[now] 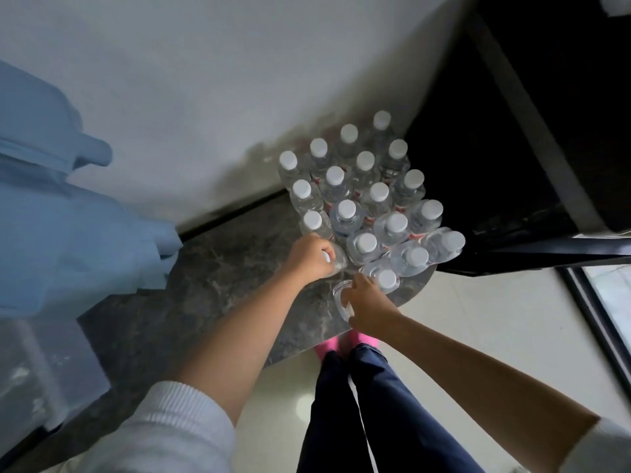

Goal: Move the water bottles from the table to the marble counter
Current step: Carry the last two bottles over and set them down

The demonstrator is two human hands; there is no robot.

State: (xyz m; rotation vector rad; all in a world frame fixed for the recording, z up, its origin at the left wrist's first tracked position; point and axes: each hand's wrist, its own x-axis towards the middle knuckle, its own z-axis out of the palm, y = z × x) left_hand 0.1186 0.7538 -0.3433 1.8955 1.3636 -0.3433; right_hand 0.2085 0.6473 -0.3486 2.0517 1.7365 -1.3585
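From the head camera I looked straight down on the marble counter (218, 268), dark and veined, whose rounded end stopped just beyond the packed cluster of water bottles (365, 196) standing upright on it, white caps up, tight against each other near the pale wall (211, 80). My left hand (309, 256) was curled over the top of one bottle (336, 259) at the near-left edge of the cluster — the fingers wrapped its neck and hid all but a sliver of the cap, so I could see little more than a clear shoulder past the knuckles. My right hand (365, 307) gripped a second bottle (341, 297) at the near edge of the group; only a curved piece of clear plastic showed beside the fingers, and I could not tell whether its base touched the marble or hung just above it. The bottles at the right rim of the counter leaned in the wide lens, and their labels were too blurred to read beyond a hint of red. At the left a large pale blue shape (61, 213) was cut off by the frame, and I could not make out what it was. To the right everything fell into a black recess (495, 165). Below, dark trousers (358, 404) and pink footwear (327, 346) stood on a light floor (478, 319).
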